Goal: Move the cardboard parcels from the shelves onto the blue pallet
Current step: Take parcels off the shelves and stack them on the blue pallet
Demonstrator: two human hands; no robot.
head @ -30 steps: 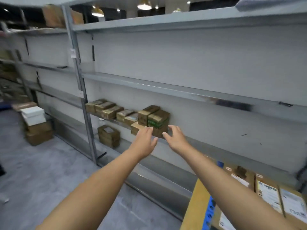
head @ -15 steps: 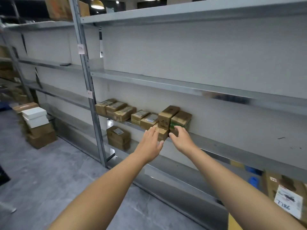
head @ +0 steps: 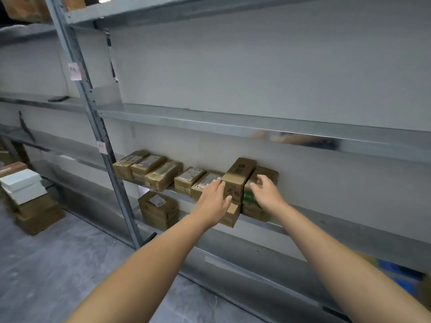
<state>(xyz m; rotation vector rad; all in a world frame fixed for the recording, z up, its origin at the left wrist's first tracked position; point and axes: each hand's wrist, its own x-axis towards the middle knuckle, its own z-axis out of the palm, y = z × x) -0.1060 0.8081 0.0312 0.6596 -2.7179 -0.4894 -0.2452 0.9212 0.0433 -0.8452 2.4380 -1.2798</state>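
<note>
Several small cardboard parcels stand in a row on a grey metal shelf (head: 326, 231). A tall brown parcel (head: 240, 176) sits on a smaller one (head: 233, 214) that overhangs the shelf edge. Right of it is a parcel with green print (head: 250, 200). My left hand (head: 215, 199) lies with straight fingers against the left face of the tall parcel. My right hand (head: 264, 191) reaches over the green-print parcel, fingers loosely curled; whether it grips is unclear. A bit of blue pallet (head: 401, 273) shows low right.
More parcels (head: 149, 169) line the shelf to the left, one (head: 158, 209) sits on the shelf below. A steel upright (head: 98, 127) stands left of them. White and brown boxes (head: 25, 194) are stacked on the floor at the left.
I have come closer to the shelf. Both hands have moved forward from in front of the parcels onto them, the left against the tall parcel, the right over the green-print one.
</note>
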